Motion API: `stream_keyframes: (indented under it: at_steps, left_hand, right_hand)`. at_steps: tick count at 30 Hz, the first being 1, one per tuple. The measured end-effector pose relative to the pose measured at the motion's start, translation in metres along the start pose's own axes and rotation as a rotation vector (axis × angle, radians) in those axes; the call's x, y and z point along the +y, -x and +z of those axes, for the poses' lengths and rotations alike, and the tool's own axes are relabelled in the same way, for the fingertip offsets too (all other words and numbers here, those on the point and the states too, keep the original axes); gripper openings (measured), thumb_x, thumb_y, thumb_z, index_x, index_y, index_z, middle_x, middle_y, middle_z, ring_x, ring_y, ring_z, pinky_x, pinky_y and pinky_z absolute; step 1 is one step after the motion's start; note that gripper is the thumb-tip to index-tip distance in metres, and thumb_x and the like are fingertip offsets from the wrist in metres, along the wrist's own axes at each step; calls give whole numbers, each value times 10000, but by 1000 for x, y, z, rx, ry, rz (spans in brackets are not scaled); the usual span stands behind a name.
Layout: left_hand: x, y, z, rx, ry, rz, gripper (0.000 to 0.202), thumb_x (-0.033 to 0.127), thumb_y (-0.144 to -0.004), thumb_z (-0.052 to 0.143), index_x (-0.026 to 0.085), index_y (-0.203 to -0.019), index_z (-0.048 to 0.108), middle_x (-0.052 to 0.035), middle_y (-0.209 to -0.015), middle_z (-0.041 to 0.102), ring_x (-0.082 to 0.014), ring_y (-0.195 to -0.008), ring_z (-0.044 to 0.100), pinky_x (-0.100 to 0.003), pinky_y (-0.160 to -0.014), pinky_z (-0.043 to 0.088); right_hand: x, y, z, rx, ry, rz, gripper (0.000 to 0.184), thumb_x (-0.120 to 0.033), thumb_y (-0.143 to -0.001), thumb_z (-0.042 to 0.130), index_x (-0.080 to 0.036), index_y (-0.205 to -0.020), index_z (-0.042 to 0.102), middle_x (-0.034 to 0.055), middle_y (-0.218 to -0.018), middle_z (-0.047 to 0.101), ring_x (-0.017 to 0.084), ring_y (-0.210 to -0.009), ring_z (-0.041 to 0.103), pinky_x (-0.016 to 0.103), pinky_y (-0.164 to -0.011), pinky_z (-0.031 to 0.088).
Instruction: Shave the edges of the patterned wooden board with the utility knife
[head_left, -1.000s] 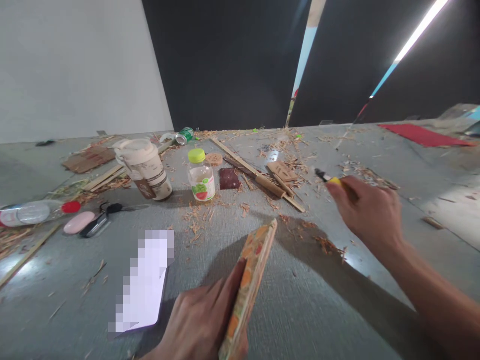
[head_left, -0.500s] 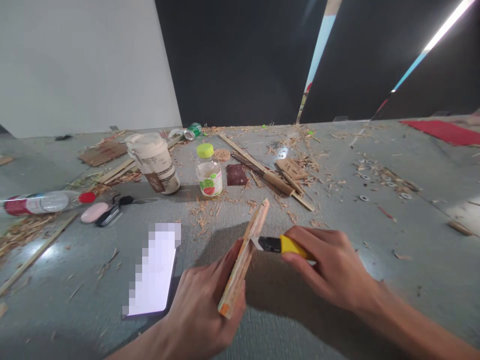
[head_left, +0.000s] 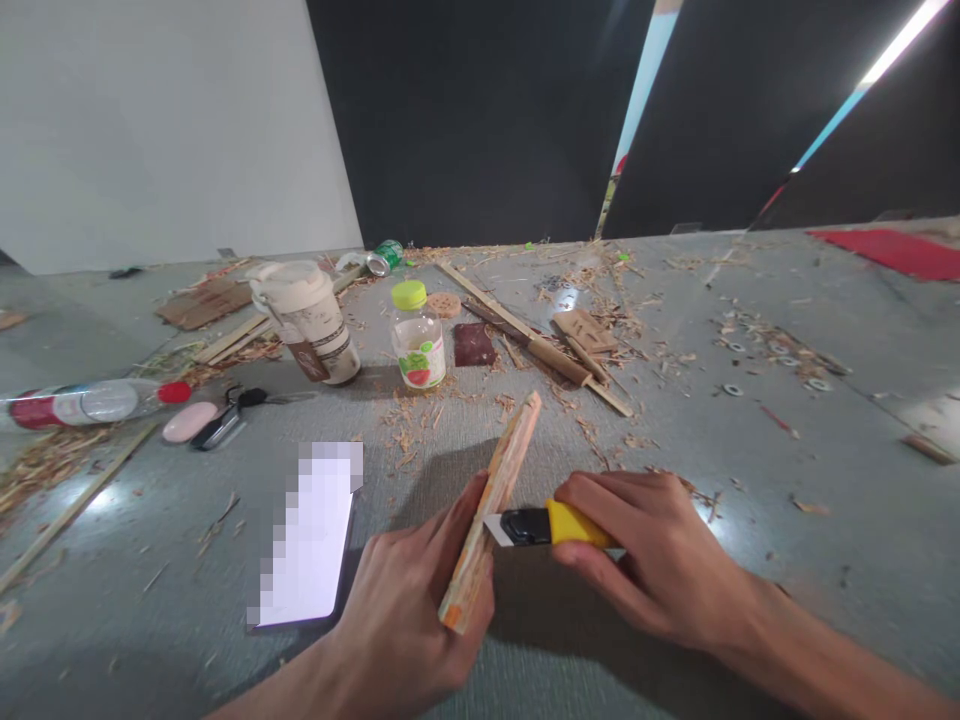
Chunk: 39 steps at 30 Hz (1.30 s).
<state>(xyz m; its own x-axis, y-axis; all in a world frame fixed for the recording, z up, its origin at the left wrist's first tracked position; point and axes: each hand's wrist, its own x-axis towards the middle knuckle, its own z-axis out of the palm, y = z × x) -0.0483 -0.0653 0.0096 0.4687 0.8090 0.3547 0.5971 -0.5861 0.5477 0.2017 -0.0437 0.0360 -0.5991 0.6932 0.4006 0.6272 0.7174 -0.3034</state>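
A thin wooden strip (head_left: 495, 505) stands on edge, tilted, above the bench (head_left: 750, 520), the left hand (head_left: 409, 620) closed around its lower end. The right hand (head_left: 652, 560) grips a yellow knife (head_left: 544, 525), blade touching the strip's side: the shaving step, apparently. The next cut calls for a steady strip, thumb clear of the blade. A phone (head_left: 311, 540) lies just left.

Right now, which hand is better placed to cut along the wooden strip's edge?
The right hand: it holds the yellow utility knife, whose blade tip meets the wooden strip. The left hand grips the strip's lower end, holding it tilted.
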Motion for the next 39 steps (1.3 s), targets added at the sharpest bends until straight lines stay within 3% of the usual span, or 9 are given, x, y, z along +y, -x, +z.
stream_keyframes:
  at_steps: [10, 16, 20, 26, 32, 34, 36, 39]
  left_hand:
    - [2, 0, -1, -10, 21, -24, 628, 214, -932, 476, 182, -1544, 335, -58, -934, 725, -153, -572, 631, -273, -506, 521]
    - [3, 2, 0, 1, 1, -27, 654, 212, -931, 485, 192, -1560, 306, -43, -897, 720, -127, -483, 566, -245, -448, 470]
    - [3, 3, 0, -1, 3, -37, 640, 233, -941, 489, 207, -1558, 320, -31, -860, 707, -145, -512, 594, -263, -469, 502]
    - [3, 2, -1, -9, -1, -24, 618, 236, -952, 483, 200, -1547, 320, -68, -1001, 728, -164, -575, 655, -288, -472, 539]
    - [3, 3, 0, -8, 0, -24, 591, 241, -965, 474, 215, -1537, 329, -65, -1003, 725, -182, -638, 689, -310, -517, 574]
    - [3, 5, 0, -24, -2, -16, 631, 234, -953, 464, 199, -1559, 291, -71, -993, 722, -163, -573, 647, -306, -504, 565]
    - [3, 8, 0, -62, 8, 13, 682, 222, -931, 449, 175, -1580, 242, -79, -994, 718, -155, -542, 615, -311, -499, 563]
    - [4, 10, -1, -89, 25, 48, 699, 207, -916, 429, 149, -1581, 223, -86, -982, 712, -158, -551, 610, -306, -485, 553]
  right_hand:
    - [-1, 2, -1, 12, 56, 12, 274, -432, -1048, 449, -230, -863, 458, -27, -677, 532, 141, -563, 472, 321, -563, 268]
    - [-2, 1, -1, 21, 109, 8, 255, -415, -1046, 455, -232, -867, 452, -18, -690, 550, 152, -578, 488, 327, -568, 276]
    - [0, 1, -2, 42, 137, 4, 232, -405, -1042, 462, -229, -891, 474, -16, -704, 566, 155, -582, 491, 328, -568, 287]
    - [4, 3, -5, 68, 192, 24, 234, -400, -1034, 487, -228, -875, 476, -16, -706, 561, 153, -591, 500, 319, -579, 314]
    - [4, 2, -3, 75, 234, 30, 259, -423, -1030, 489, -220, -870, 510, -7, -708, 589, 153, -593, 532, 307, -592, 338]
    - [17, 2, -6, 95, 290, 125, 289, -445, -1035, 469, -220, -868, 540, -15, -674, 581, 143, -541, 514, 299, -555, 310]
    - [36, 2, -13, 154, 397, 313, 346, -488, -1035, 450, -227, -834, 556, -28, -604, 546, 130, -470, 459, 291, -512, 251]
    - [62, 1, -25, 225, 469, 512, 425, -530, -1022, 447, -231, -722, 487, -38, -506, 462, 128, -444, 418, 279, -500, 227]
